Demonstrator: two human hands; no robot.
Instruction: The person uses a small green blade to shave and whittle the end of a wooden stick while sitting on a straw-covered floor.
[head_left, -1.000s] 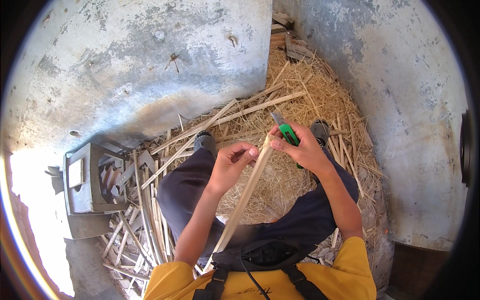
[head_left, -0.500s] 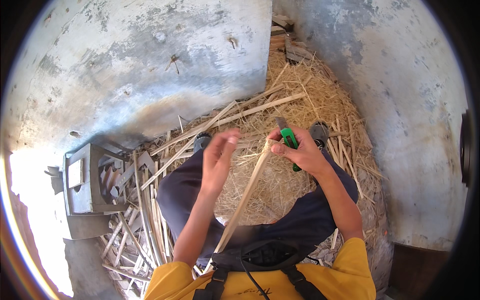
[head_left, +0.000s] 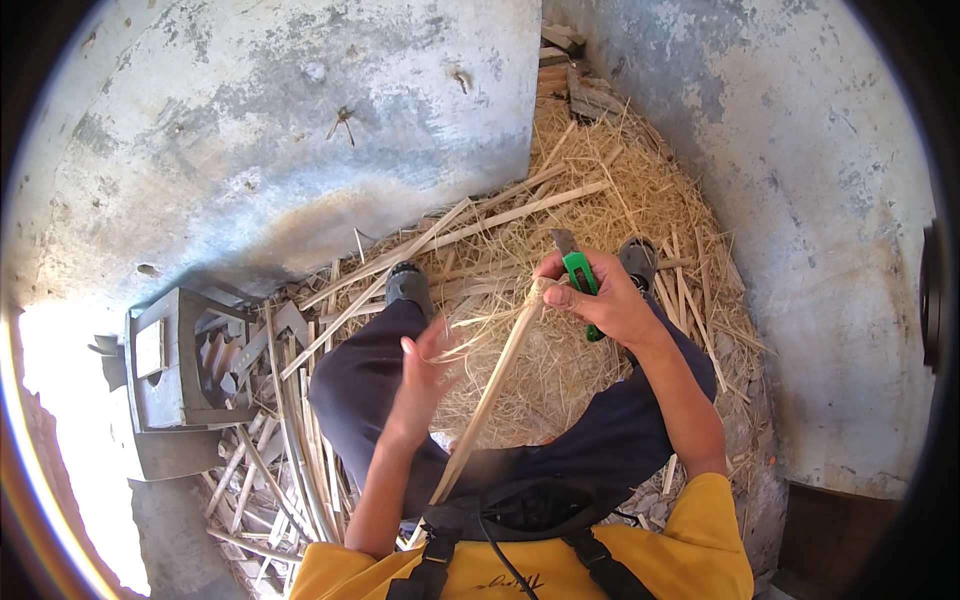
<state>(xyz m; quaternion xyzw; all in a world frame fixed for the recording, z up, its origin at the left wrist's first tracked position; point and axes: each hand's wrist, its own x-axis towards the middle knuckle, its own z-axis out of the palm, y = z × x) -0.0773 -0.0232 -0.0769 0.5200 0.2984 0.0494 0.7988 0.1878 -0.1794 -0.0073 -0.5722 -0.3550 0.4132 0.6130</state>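
Observation:
My right hand (head_left: 605,300) is closed around a green utility knife (head_left: 580,275) whose blade points away from me. Its thumb and fingertips also pinch the frayed far end of a pale wooden strip (head_left: 495,385). The strip slants down toward my waist, its near end at the black pouch. To the strip's left, my left hand (head_left: 418,385) is apart from it, thumb and fingers spread and partly blurred. Thin loose shavings (head_left: 480,325) stretch between the strip's far end and the left fingers; whether they touch those fingers is unclear.
Shavings (head_left: 640,180) cover the ground ahead and between my legs. Long strips (head_left: 540,208) lie across them, with more sticks (head_left: 300,400) at left. A grey box-like frame (head_left: 180,360) stands at far left. Worn walls (head_left: 400,110) close in ahead and at right.
My left hand has drawn back toward me, and its fingers have spread. Thin shavings now show beside it. My right hand keeps its hold on the knife and strip, almost still.

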